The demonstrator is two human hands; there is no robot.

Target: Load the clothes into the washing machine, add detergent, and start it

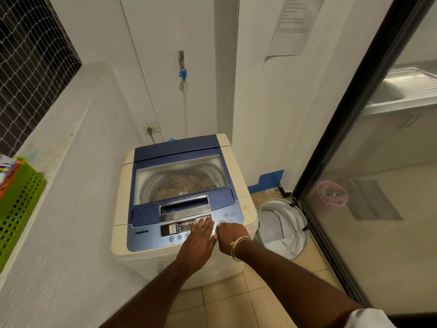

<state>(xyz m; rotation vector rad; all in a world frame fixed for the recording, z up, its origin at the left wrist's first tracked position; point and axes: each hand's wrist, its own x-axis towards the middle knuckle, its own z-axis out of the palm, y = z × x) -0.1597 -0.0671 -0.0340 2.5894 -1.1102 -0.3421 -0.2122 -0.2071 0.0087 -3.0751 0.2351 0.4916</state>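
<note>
washer lid (pixel 179 178): glossy plastic | basket (pixel 16 209): plastic | wall (pixel 78 209): rough, probably plaster
</note>
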